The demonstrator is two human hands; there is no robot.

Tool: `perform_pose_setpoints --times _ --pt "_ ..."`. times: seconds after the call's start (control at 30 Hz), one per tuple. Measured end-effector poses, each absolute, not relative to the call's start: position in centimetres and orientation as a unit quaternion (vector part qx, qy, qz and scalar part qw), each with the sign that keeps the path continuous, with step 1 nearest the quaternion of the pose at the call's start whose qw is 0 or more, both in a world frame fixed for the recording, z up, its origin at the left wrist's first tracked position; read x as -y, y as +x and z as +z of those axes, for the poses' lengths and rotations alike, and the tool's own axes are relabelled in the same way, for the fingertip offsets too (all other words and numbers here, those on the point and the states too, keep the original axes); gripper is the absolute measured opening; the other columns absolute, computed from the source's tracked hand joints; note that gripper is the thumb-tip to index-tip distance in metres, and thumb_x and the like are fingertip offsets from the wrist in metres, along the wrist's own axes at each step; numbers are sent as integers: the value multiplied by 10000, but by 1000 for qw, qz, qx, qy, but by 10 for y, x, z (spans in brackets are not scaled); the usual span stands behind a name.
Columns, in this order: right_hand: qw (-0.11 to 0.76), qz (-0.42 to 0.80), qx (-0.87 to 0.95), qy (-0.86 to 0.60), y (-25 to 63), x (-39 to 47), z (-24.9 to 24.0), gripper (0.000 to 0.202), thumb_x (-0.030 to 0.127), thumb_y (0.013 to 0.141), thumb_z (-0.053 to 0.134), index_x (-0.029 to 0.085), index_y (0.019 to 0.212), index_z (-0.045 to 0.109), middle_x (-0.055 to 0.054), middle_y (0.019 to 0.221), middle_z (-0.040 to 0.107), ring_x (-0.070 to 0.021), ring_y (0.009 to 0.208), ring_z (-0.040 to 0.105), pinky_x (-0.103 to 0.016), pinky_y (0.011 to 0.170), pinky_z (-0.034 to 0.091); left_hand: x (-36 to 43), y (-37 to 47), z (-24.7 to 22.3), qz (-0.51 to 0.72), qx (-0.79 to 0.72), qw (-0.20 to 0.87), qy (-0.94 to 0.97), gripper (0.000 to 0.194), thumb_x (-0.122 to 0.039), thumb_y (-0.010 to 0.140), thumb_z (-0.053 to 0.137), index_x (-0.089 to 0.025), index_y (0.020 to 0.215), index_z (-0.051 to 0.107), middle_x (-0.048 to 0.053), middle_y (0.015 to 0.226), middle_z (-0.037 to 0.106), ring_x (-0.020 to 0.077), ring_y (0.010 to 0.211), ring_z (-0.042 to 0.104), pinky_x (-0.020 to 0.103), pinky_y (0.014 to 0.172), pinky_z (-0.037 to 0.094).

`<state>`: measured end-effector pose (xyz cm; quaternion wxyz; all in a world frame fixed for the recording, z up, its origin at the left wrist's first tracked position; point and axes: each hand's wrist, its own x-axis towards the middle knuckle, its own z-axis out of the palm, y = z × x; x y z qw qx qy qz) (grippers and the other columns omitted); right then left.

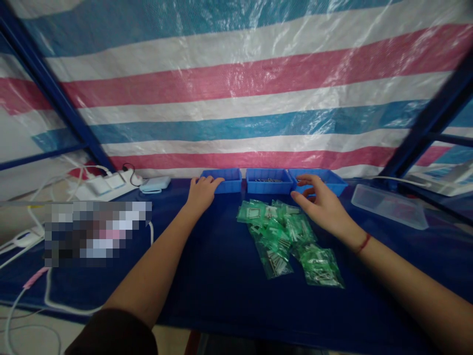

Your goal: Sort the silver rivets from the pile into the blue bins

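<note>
Green packets (pixel 283 229) lie beside your parted right grip (pixel 320 203); your left grip (pixel 202 192), by a bin (pixel 232 186), I can't tell. Bare surface (pixel 210 276) reaches the near edge (pixel 185 326).

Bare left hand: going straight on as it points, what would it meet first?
Probably the leftmost blue rectangular plastic bin; the left hand already overlaps it in view, but depth leaves contact unclear.

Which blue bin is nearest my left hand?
The left bin: the left hand is right at it. The middle bin and right bin sit farther right.
</note>
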<state>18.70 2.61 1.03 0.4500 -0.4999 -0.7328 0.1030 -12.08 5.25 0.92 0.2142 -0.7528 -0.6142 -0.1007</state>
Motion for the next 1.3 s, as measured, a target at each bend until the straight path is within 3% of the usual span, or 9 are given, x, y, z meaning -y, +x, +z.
perform_pose_setpoints --times 0.1,0.3,0.4,0.57,0.67,0.83,1.07,1.17,1.3 --pt "393 51 787 -473 183 -25 7 332 360 807 527 160 1072 539 -100 980 583 -184 661 570 -379 648 497 -54 -121 9 -132 600 199 -763 514 -26 800 397 -265 1236 528 85 1093 589 239 1021 526 392 912 377" --pt "324 -128 834 -428 179 -42 9 255 280 839 476 167 1035 592 -119 1059 601 -287 966 551 -453 856 429 -40 -96 18 -277 504 175 -799 383 -125 854 416 -184 1205 556 108 1160 541 234 1104 461 406 986 357" --pt "259 -171 848 -430 173 -54 17 320 271 847 463 140 1119 567 -138 1101 610 -300 997 540 -439 842 411 -14 -63 22 -276 383 79 -878 337 -341 917 405 -180 1153 583 98 1145 554 199 1086 492 377 986 374" --pt "154 -179 863 -447 153 -67 25 266 248 849 469 119 1052 581 -168 1019 636 -334 969 551 -423 757 377 28 -19 10 -195 295 16 -935 701 -706 725 495 -289 1288 484 105 1386 404 329 1280 331 558 1049 234" --pt "156 -164 868 -443 142 -72 27 153 172 835 472 126 920 591 -144 924 653 -302 899 578 -390 742 370 36 -13 0 -161 298 2 -941 715 -746 700 473 -345 1292 468 84 1437 347 363 1336 240 622 1049 157" --pt "192 -149 867 -435 138 -70 44 135 128 827 460 136 929 550 -115 917 642 -237 872 579 -330 753 408 34 -15 -4 -146 301 -1 -943 658 -734 715 469 -323 1224 535 79 1401 403 348 1339 244 614 1055 158" --pt "344 -129 830 -420 187 -7 96 51 261 813 509 216 837 512 -57 769 598 -211 692 568 -348 638 452 34 -18 0 -161 311 -1 -937 591 -675 782 446 -307 1237 523 78 1310 490 334 1295 321 599 1046 203" --pt "331 -122 820 -451 227 29 87 103 327 828 504 225 841 507 -54 731 595 -205 634 573 -342 571 452 39 -10 4 -174 321 -14 -931 676 -727 745 433 -316 1279 482 102 1372 424 363 1310 292 626 1037 182" --pt "292 -137 820 -472 276 61 46 81 323 832 502 254 866 526 -69 785 625 -247 689 614 -394 627 490 35 16 11 -158 315 -51 -935 799 -786 709 382 -313 1354 387 127 1474 272 392 1364 157 639 1046 119"
